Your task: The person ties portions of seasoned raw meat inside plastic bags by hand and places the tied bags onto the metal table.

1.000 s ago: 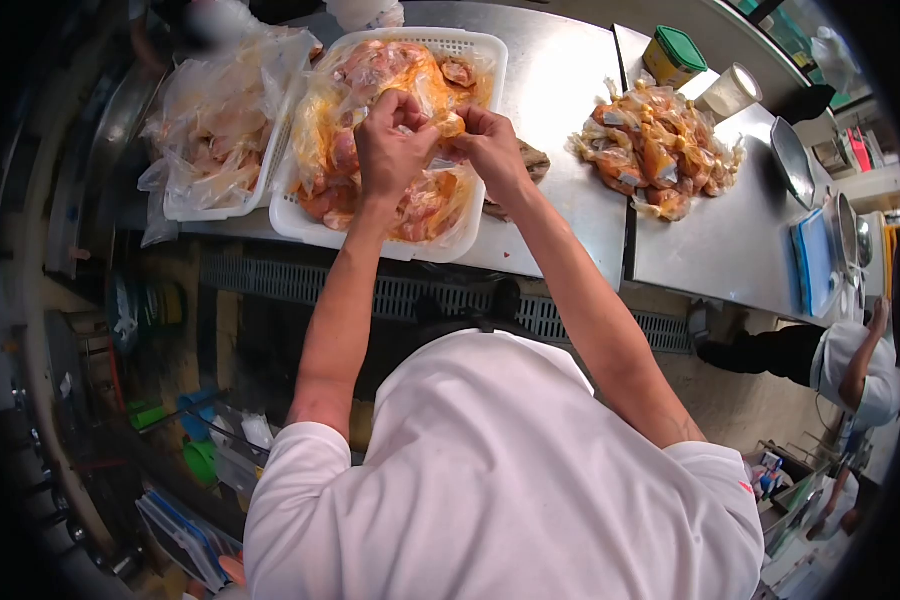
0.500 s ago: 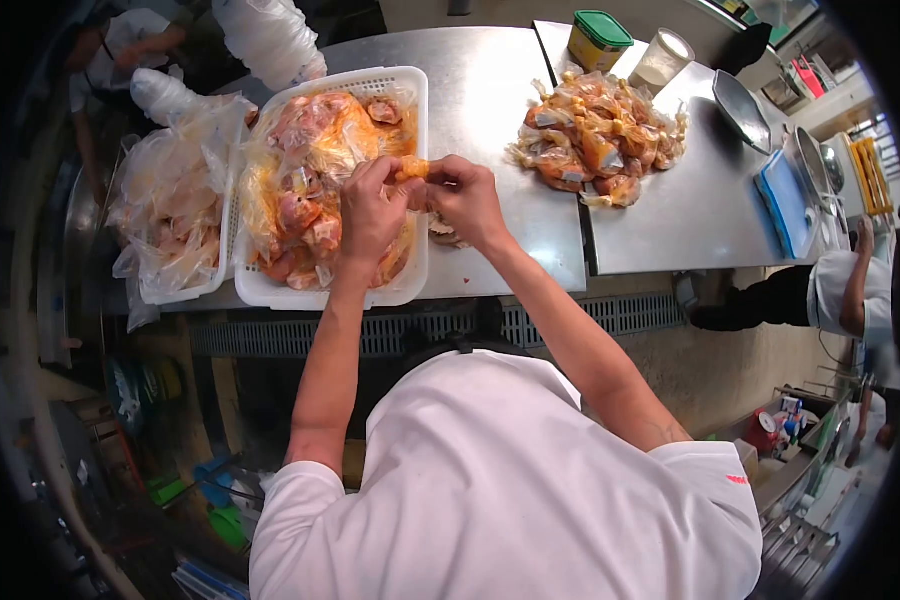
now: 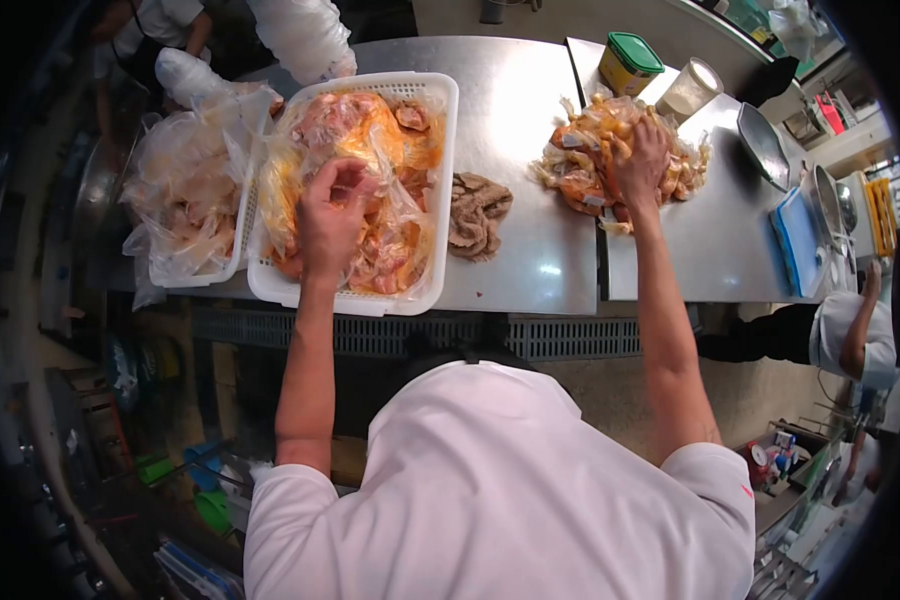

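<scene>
My left hand (image 3: 334, 215) is over the white basket (image 3: 440, 255), its fingers curled but apart with nothing seen in them. Seasoned raw meat (image 3: 385, 250) in clear plastic fills the basket. Over to the right, my right hand (image 3: 643, 160) reaches onto a pile of small knotted bags of meat (image 3: 580, 165). Its fingers touch the top of the pile; whether they grip a bag is unclear. A brown cloth (image 3: 478, 215) lies crumpled beside the basket on the steel table (image 3: 540, 240).
A second white tray (image 3: 205, 278) with bagged pale meat (image 3: 185, 185) stands left. Behind the pile are a green-lidded tub (image 3: 630, 62) and a white container (image 3: 688, 90). Blue boards (image 3: 796, 240) lie right. One person (image 3: 160, 35) is back left, another (image 3: 855, 335) far right.
My hands have separated. The right moved from above the basket to the bag pile, and the knotted bag they both held is no longer between them. The brown cloth is now uncovered.
</scene>
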`<state>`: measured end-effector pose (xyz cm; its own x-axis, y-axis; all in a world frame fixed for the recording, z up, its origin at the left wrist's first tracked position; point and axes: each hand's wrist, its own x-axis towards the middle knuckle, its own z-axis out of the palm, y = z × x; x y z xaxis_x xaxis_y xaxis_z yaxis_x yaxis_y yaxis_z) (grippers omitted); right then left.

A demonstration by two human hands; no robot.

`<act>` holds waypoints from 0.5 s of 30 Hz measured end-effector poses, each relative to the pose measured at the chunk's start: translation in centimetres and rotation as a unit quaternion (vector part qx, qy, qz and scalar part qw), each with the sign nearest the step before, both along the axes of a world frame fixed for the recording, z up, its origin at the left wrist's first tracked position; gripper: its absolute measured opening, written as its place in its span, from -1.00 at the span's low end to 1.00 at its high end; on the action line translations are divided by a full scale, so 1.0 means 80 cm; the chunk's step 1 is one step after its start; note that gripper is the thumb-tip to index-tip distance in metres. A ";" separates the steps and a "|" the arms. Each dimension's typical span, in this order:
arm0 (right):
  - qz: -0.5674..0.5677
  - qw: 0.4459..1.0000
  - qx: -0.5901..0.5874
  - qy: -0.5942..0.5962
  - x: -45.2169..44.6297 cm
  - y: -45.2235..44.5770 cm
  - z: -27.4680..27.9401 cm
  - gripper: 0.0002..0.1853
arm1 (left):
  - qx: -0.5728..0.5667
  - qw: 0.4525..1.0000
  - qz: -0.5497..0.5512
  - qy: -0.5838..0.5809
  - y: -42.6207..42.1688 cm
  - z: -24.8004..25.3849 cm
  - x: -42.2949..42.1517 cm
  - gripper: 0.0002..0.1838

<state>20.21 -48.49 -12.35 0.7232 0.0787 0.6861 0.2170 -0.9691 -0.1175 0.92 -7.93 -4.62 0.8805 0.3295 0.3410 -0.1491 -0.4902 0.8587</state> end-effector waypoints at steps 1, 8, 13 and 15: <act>0.001 1.000 0.003 -0.001 0.003 -0.012 -0.020 -0.50 | 0.003 1.000 0.001 -0.001 0.008 -0.003 -0.001 -0.82; -0.054 0.951 -0.158 0.260 0.089 -0.076 -0.091 0.07 | 0.013 0.996 0.002 0.085 0.026 -0.011 -0.017 -0.71; -0.058 0.941 -0.172 0.286 0.141 -0.114 -0.120 -0.11 | 0.038 0.993 -0.011 0.110 0.049 -0.042 -0.032 -0.68; -0.008 0.937 0.003 0.349 0.129 -0.114 -0.113 0.19 | 0.033 0.992 -0.005 0.118 0.063 -0.042 -0.043 -0.66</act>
<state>30.54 -57.63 -21.40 0.9971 0.0611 0.0464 0.0702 -0.9706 -0.2304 -2.50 -2.91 -7.98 0.9416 0.3034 0.1464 0.0462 -0.5467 0.8361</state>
